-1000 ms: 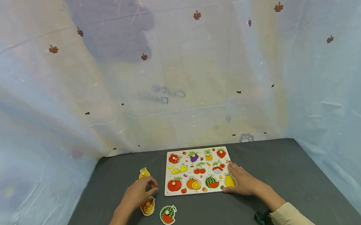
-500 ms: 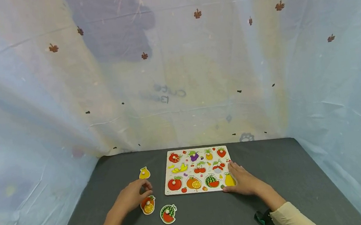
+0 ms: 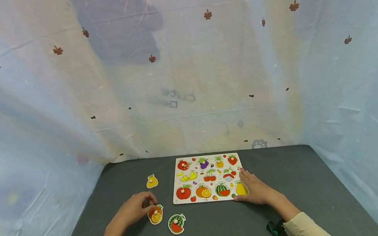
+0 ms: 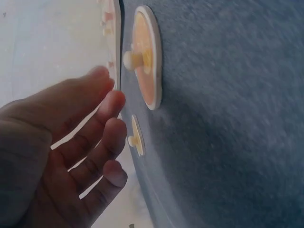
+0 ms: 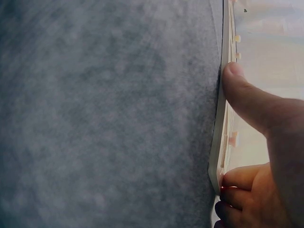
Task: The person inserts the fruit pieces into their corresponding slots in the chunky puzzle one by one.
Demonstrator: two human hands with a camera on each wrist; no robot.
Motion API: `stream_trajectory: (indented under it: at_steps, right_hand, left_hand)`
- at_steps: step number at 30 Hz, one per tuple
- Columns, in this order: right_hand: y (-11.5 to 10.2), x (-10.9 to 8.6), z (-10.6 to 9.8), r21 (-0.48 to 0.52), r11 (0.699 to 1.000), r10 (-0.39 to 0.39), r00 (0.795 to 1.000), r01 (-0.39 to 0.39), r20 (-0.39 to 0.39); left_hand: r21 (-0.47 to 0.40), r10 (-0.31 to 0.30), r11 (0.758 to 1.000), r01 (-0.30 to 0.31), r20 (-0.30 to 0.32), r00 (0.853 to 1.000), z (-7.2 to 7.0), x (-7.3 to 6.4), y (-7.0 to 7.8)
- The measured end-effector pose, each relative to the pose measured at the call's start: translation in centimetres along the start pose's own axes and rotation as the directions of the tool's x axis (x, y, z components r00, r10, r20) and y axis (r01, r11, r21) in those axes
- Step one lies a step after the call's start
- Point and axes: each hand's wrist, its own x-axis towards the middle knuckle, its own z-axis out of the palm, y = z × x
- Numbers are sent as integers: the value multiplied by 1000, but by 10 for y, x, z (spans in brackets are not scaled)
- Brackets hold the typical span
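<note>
The orange piece [image 3: 156, 216] lies on the counter [image 3: 223, 231], nearer its left edge; the left hand [image 3: 133, 210], just beside it, has a narrow, empty grip. Likely light and stiff, pinch its knob [image 4: 134, 60]. The right hand [image 3: 256, 192] spans the board's [image 3: 176, 201] corner, thumb and fingers apart.

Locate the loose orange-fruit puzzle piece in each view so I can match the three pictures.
Head: left of centre, low in the picture; the orange piece lies on the grey table beside the left hand.
Left wrist: upper middle, seen nearly edge-on, its knob pointing left.
Right wrist: not in this picture.
Shared landmark: the white fruit board, its edge visible in both wrist views.
</note>
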Motion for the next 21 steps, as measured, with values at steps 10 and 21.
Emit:
stream_trajectory:
  at_steps: [10, 21]
  right_hand:
    - [1, 0, 1, 2, 1000, 1, 1000, -1, -8]
    - [4, 3, 3, -1, 1000, 12, 1000, -12, -2]
  left_hand:
    - [-37, 103, 994, -100, 109, 989, 0, -2, -2]
    - [-16, 132, 991, -131, 127, 983, 3, -1, -4]
